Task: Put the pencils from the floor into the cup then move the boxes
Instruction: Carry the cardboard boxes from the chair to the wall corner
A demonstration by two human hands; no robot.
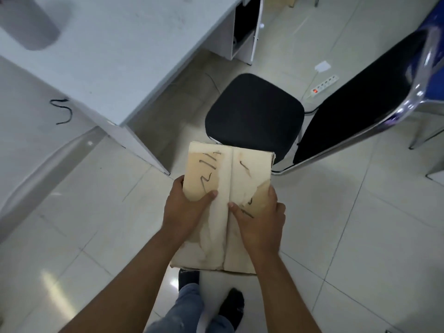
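Box (221, 227), cardboard, one in view: you carry it flat at your front above the tiled floor (348, 224), over your two dark-socked feet (231, 306). Your left hand (186, 207) and right hand (259, 217) each grip a long side, thumbs pressed on the closed top flaps either side of the centre seam. Its long axis runs straight away from you, its far end pointing at the black seat of one chair (254, 114). Beyond to the left stands one pale surface (120, 56); one power strip (324, 85) lies farther right.
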